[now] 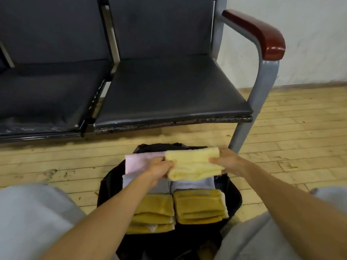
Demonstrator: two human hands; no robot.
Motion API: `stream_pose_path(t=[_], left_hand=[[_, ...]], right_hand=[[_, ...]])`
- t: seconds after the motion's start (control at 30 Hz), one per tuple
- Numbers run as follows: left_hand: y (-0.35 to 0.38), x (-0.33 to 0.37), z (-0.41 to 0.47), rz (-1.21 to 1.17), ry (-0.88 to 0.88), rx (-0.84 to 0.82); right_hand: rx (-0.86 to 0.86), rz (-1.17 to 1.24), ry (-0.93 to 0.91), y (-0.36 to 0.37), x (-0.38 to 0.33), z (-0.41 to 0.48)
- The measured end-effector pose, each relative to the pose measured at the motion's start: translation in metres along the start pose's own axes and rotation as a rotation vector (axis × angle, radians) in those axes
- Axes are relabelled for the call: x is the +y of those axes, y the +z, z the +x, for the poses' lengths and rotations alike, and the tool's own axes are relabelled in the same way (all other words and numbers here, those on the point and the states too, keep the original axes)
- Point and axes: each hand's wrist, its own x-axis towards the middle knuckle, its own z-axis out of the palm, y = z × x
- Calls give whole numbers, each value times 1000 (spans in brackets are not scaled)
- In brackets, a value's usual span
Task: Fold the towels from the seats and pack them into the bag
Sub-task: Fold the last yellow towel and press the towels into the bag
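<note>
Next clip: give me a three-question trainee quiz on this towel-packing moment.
1. True or false: both hands grip the folded pale yellow terry towel.
2. What lies beside it, under the left hand? A) folded pink towel B) blue towel
3. Fill in: the black padded seats hold ___ towels.

Key: 1 true, the right hand holds the other end; 2 A, the folded pink towel in the black fabric bag; 3 no.

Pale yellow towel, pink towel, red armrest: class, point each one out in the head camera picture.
pale yellow towel (193, 163), head view, middle of its folded top face.
pink towel (138, 163), head view, its bare left part.
red armrest (262, 32), head view, top of the padded bend.
</note>
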Motion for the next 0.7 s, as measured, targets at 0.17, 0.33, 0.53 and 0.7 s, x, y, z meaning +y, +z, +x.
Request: stream_pose_path(t=[0.17,0.33,0.53,0.7], left_hand=[[22,-37,25,195,-77,-38],[31,-72,60,505,-34,67],[40,-92,80,541,52,113],[42,-102,87,588,80,158]], right_hand=[[21,-1,177,11,47,20],[84,-214,144,28,69,45],[167,-387,60,42,92,67],[223,-399,67,49,101,78]])
